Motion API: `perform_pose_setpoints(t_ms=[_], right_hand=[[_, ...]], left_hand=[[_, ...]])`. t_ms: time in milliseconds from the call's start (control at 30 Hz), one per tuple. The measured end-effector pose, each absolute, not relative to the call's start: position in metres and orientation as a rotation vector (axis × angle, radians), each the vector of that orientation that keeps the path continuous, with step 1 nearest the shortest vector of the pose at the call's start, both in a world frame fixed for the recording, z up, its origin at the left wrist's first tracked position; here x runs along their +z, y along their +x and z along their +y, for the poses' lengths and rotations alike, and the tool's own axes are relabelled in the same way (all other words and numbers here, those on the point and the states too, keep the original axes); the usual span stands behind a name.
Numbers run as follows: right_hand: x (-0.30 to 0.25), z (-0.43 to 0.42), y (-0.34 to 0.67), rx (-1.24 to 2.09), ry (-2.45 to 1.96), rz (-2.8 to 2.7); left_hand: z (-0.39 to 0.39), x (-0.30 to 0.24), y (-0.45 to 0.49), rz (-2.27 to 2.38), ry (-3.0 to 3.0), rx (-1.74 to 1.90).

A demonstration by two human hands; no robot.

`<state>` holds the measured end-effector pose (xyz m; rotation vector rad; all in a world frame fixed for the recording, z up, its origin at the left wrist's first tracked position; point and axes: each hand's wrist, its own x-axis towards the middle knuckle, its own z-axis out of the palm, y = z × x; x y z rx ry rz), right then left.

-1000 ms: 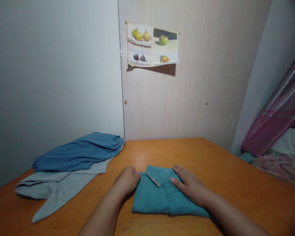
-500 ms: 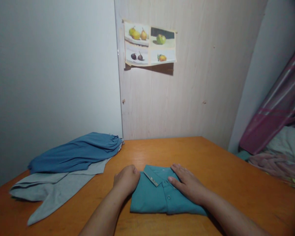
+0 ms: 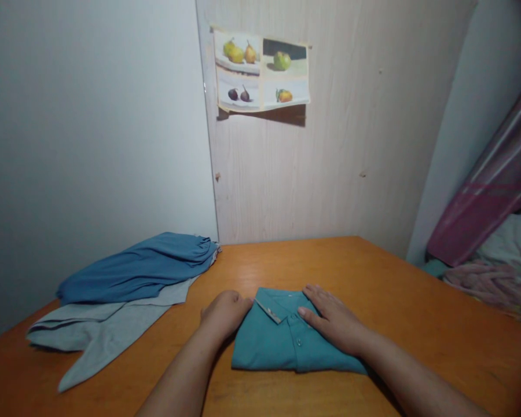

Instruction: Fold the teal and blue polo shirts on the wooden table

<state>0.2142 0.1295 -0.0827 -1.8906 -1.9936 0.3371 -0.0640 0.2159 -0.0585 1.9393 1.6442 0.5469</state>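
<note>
A teal button-up shirt lies folded in front of me, its collar at the far side and its button strip running down the middle. At its left edge is my left hand, closed, with curled fingers and the thumb against the outer corner of the collar. The fingertips are hidden behind the hand. Flat on the shirt's right part rests my right hand, fingers stretched forward and thumb pointing in toward the collar.
On the left of the wooden table a blue garment lies over a light grey garment. A fruit picture hangs on the back wall. Beyond the table's right edge are a pink curtain and piled cloth.
My left thumb has moved out toward the collar's corner, and the hand has shifted slightly. My right hand stays flat on the shirt. The view has tilted a little.
</note>
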Motion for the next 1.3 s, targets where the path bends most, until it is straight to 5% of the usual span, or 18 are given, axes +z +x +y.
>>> perform_pose_setpoints(t_ms=[433,600,867,1300], right_hand=[[-0.081,0.129,0.213,0.327,-1.886,-1.998],[-0.079,0.129,0.212,0.331,-1.906,-2.022],[-0.08,0.129,0.212,0.336,-1.91,-2.038],[-0.084,0.131,0.213,0.402,-1.945,-1.933]], left_hand=[[0.2,-0.052,-0.054,1.853,2.177,0.656],[0.181,-0.049,-0.038,1.412,2.443,0.94],[0.163,-0.065,-0.025,1.3,2.619,0.325],[0.167,-0.069,-0.025,1.397,2.673,0.186]])
